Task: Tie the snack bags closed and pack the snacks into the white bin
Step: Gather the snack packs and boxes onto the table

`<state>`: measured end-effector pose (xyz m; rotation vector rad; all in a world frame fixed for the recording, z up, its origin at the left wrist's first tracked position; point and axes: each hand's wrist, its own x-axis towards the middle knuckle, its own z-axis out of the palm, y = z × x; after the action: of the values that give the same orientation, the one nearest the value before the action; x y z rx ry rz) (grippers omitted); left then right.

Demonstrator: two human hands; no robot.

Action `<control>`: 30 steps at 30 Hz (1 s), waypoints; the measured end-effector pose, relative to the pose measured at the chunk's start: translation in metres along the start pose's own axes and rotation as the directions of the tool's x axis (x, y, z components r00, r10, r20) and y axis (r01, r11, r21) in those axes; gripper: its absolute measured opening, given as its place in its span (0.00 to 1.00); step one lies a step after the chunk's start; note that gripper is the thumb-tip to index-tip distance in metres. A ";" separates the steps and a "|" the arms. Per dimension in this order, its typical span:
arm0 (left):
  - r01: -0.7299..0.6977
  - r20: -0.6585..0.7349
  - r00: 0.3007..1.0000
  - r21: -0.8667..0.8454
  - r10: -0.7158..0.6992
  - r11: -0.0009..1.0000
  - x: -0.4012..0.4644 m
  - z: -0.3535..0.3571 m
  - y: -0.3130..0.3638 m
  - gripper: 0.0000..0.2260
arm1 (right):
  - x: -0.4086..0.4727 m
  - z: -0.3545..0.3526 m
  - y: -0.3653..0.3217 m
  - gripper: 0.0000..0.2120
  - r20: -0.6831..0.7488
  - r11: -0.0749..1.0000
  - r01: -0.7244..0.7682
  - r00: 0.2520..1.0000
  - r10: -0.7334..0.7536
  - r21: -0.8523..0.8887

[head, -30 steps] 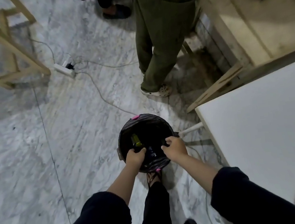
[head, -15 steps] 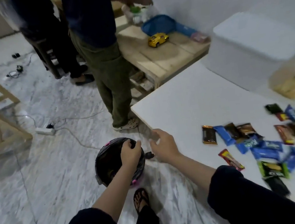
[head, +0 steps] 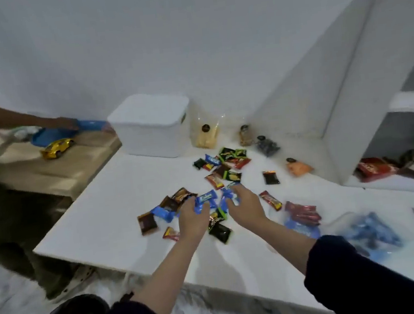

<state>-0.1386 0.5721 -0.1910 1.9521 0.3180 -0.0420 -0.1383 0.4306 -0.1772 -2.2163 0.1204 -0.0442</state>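
Right under the fingertips of the left hand (head: 191,216) sits a blue wrapped snack (head: 205,200) — fingers curl round it, gripping. The right hand (head: 245,205) pinches another blue snack (head: 228,193) just beside it. More loose snacks (head: 223,166) lie past the fingers, and the white bin (head: 151,127) stands well beyond them, lid on, on the white table (head: 99,220).
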 end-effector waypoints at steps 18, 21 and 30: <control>-0.376 0.656 0.705 0.024 0.270 0.926 0.001 0.269 0.136 0.18 | -0.021 -0.224 0.176 0.20 -0.599 0.850 -0.522 0.659 0.454 0.071; -0.428 0.706 0.647 0.021 0.290 0.904 -0.005 0.306 0.150 0.18 | -0.035 -0.250 0.207 0.20 -0.649 0.807 -0.589 0.602 0.465 0.031; -0.651 0.775 0.534 0.123 0.337 0.749 -0.023 0.451 0.188 0.23 | -0.062 -0.330 0.310 0.41 -0.609 0.522 -0.843 0.482 0.630 -0.128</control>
<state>-0.0621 0.0888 -0.1963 2.1848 -0.8782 -0.5185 -0.2473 -0.0111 -0.2243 -2.3025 1.5604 -0.0995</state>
